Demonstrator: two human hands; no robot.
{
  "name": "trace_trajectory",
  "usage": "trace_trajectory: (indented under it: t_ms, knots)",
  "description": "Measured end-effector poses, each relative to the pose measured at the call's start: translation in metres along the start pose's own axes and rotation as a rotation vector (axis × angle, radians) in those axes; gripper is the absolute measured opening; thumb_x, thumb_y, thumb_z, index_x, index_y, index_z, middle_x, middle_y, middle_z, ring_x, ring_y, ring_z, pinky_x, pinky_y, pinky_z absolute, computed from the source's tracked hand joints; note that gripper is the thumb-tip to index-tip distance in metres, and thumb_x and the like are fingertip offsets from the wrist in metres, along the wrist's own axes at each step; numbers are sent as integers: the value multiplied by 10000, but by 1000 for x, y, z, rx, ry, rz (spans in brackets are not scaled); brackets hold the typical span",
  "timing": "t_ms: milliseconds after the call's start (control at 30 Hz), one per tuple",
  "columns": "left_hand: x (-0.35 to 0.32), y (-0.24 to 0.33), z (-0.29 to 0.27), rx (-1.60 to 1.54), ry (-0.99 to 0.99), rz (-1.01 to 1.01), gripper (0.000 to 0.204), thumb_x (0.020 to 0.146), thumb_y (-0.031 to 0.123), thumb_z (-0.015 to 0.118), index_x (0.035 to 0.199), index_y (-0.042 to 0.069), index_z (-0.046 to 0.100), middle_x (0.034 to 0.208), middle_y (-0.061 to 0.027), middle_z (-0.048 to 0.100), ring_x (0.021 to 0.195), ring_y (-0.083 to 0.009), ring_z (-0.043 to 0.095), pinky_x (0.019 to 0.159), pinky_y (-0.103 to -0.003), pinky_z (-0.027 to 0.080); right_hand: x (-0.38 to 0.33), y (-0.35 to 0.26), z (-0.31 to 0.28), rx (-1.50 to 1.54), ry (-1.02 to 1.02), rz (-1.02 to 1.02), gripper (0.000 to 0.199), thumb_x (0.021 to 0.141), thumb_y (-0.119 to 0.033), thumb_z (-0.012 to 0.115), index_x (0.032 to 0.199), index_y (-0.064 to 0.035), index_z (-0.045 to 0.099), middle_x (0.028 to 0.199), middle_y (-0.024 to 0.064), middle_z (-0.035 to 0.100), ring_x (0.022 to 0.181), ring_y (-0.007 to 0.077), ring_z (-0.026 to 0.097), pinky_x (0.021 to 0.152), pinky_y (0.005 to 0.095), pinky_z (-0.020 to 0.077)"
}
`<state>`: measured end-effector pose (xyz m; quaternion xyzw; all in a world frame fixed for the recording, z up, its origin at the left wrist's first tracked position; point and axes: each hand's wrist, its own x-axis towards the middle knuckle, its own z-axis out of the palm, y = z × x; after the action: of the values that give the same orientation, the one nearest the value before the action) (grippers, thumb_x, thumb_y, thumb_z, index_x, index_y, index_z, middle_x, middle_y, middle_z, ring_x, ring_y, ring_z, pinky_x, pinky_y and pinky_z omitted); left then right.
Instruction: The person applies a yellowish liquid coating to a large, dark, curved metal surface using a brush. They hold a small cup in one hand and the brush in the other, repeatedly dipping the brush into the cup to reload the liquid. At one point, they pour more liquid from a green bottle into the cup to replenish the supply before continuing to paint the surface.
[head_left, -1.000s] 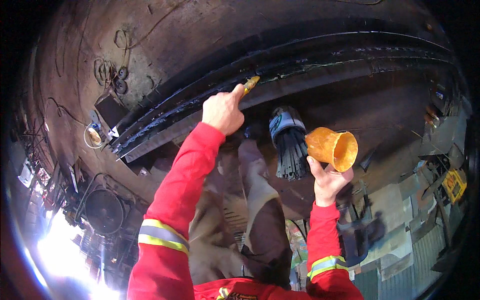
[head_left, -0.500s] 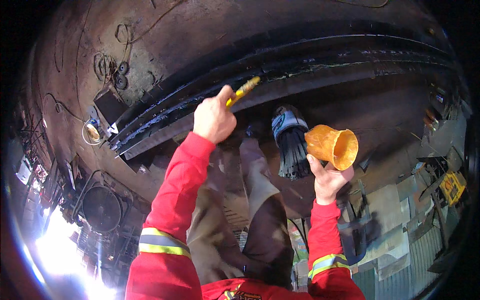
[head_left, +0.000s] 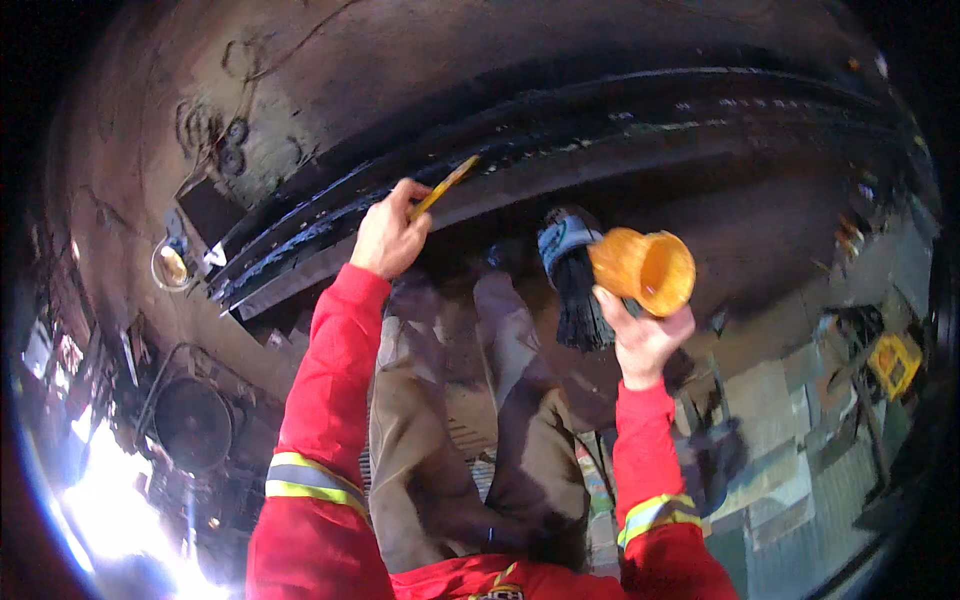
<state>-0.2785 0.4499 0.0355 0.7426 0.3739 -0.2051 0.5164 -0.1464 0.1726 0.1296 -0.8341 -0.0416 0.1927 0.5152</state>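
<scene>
My left hand [head_left: 388,232] is closed round the handle of a yellow paintbrush [head_left: 444,188]. The brush's tip points up and to the right, over or against a long dark steel beam [head_left: 590,172] that crosses the floor; whether it touches cannot be told. Wet-looking shiny streaks run along the beam's left part. In my right hand [head_left: 648,340] is an orange-yellow cup [head_left: 640,268], tilted with its mouth to the right. Just left of the cup, a bundle of thin black strips [head_left: 580,300] with a pale blue and white wrap lies on the floor.
At the left stand a dark box [head_left: 210,212] and a round pail [head_left: 172,266], with coiled cable [head_left: 198,128] behind them. A large round fan [head_left: 194,422] is at the lower left. To the right lie metal sheets [head_left: 775,430] and a yellow case [head_left: 893,365].
My left hand and the brush have moved left, and the brush is turned to a steeper angle. The right hand with the cup has shifted slightly left and up. The whole view has shifted a little.
</scene>
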Motion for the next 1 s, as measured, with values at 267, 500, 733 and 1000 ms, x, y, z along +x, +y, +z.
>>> trace_trajectory:
  t_ms: [267, 500, 733, 1000]
  knots:
    - [-80, 126, -93, 101, -26, 520, 297, 799, -6, 639, 1094, -35, 653, 830, -159, 656, 744, -230, 663, 727, -311, 506, 24, 20, 16, -205, -94, -429, 671, 537, -101, 868, 1169, -74, 644, 1182, 72, 650, 1180, 298, 552, 1033, 428, 417]
    - [-80, 202, -89, 676, -196, 815, 248, 772, 61, 640, 1016, 25, 665, 741, -135, 635, 669, -324, 630, 625, -408, 503, 24, 9, 31, -221, -41, -511, 667, 543, -91, 860, 1175, -84, 646, 1142, 74, 653, 1156, 276, 565, 994, 412, 406]
    - [-74, 198, -69, 459, -384, 469, 206, 822, 108, 618, 977, -11, 685, 737, -134, 634, 643, -227, 636, 607, -336, 470, 7, 6, 19, -288, 19, -529, 646, 549, -99, 860, 1159, -89, 646, 1130, 68, 647, 1146, 279, 561, 990, 421, 412]
    - [-92, 190, -62, 276, -427, 327, 259, 833, 146, 618, 1005, -39, 675, 779, -85, 635, 710, -125, 564, 678, -281, 459, -16, 1, 5, -336, 103, -487, 629, 565, -133, 868, 1154, -100, 649, 1129, 66, 636, 1136, 272, 562, 990, 424, 411]
